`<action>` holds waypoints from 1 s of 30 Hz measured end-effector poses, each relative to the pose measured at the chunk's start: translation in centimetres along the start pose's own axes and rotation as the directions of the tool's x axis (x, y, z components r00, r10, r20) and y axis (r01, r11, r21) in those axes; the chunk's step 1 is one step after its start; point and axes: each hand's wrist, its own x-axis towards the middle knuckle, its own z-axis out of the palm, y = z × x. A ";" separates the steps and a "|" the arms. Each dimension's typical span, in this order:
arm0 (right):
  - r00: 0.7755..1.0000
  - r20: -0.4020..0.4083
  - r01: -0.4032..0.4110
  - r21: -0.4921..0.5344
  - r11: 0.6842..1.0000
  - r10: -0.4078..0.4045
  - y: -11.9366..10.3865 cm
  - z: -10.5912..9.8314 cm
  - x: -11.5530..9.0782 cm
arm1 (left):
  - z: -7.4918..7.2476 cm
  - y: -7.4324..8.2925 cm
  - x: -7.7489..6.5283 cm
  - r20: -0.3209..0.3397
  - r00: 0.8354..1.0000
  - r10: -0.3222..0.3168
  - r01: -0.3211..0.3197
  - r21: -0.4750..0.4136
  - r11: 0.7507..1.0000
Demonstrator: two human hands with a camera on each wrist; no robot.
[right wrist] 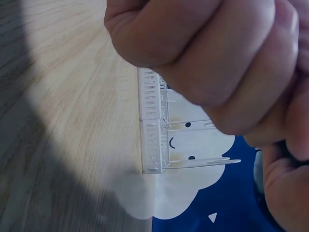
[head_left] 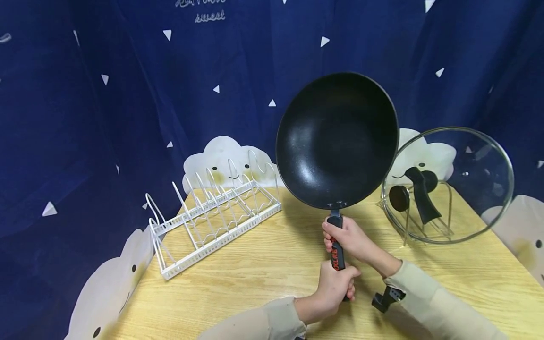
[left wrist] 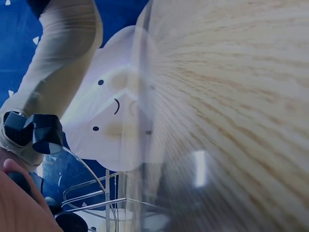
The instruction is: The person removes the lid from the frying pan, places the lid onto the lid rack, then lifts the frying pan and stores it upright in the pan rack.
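Observation:
A black wok (head_left: 337, 141) is held up above the table, its dark inside facing me and its handle (head_left: 337, 255) pointing down. My right hand (head_left: 350, 238) grips the upper part of the handle, close below the pan. Lower down, my left hand (head_left: 333, 287) wraps round the end of the same handle. In the right wrist view, the curled fingers of my right hand (right wrist: 203, 58) fill the top, with part of the left hand (right wrist: 289, 193) below. The left wrist view catches only part of my left hand (left wrist: 21, 208) at its lower left.
A white wire rack (head_left: 221, 226) with several upright loops stands left on the wooden table (head_left: 238, 293). To the right, a glass lid (head_left: 480, 189) with a black handle (head_left: 422, 196) stands upright in a wire stand (head_left: 450, 208). A blue curtain (head_left: 127, 94) hangs behind.

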 end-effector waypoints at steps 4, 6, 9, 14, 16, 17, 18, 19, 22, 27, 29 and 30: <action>1.000 0.008 -0.007 -0.073 0.997 0.008 -0.3 0.2 0.1 | -0.1 -0.2 0.2 0.008 1.000 -0.029 0.030 -0.042 0.999; 1.000 0.013 -0.003 -0.113 0.994 0.004 -0.4 0.2 0.2 | -0.1 -0.3 0.4 0.005 0.999 -0.036 0.036 -0.056 0.998; 1.000 0.018 -0.004 -0.150 0.989 0.007 -0.7 0.4 0.4 | -0.1 -0.4 0.5 0.000 1.000 -0.029 0.029 -0.071 0.997; 0.999 0.009 -0.038 -0.173 0.984 0.040 -1.1 0.9 0.8 | -0.2 -0.4 0.6 0.002 1.000 -0.004 0.004 -0.109 0.994; 0.999 0.003 -0.045 -0.202 0.978 0.047 -1.2 1.0 0.9 | -0.2 -0.4 0.6 0.006 1.000 0.001 -0.001 -0.127 0.992; 0.999 0.002 -0.047 -0.217 0.975 0.048 -1.3 1.1 1.1 | -0.3 -0.3 0.6 0.005 1.000 0.002 -0.001 -0.137 0.991; 0.999 0.005 -0.046 -0.229 0.972 0.049 -1.3 1.2 1.2 | -0.3 -0.3 0.6 0.004 1.000 0.001 -0.001 -0.146 0.989; 0.999 0.009 -0.047 -0.240 0.970 0.051 -1.4 1.2 1.3 | -0.4 -0.2 0.6 0.004 1.000 0.001 0.000 -0.154 0.988; 0.998 0.023 -0.049 -0.256 0.965 0.057 -1.6 1.4 1.6 | -0.6 -0.2 0.6 0.003 1.000 0.005 -0.005 -0.171 0.985; 0.998 0.042 -0.043 -0.280 0.959 0.057 -1.9 1.8 2.0 | -0.9 0.0 0.6 0.030 0.999 0.035 -0.028 -0.193 0.981; 0.997 0.046 -0.038 -0.300 0.953 0.055 -2.0 2.0 2.1 | -1.1 0.1 0.7 0.044 0.998 0.045 -0.035 -0.207 0.978; 0.997 0.049 -0.037 -0.308 0.951 0.055 -2.1 2.1 2.2 | -1.1 0.2 0.7 0.050 0.998 0.049 -0.037 -0.214 0.976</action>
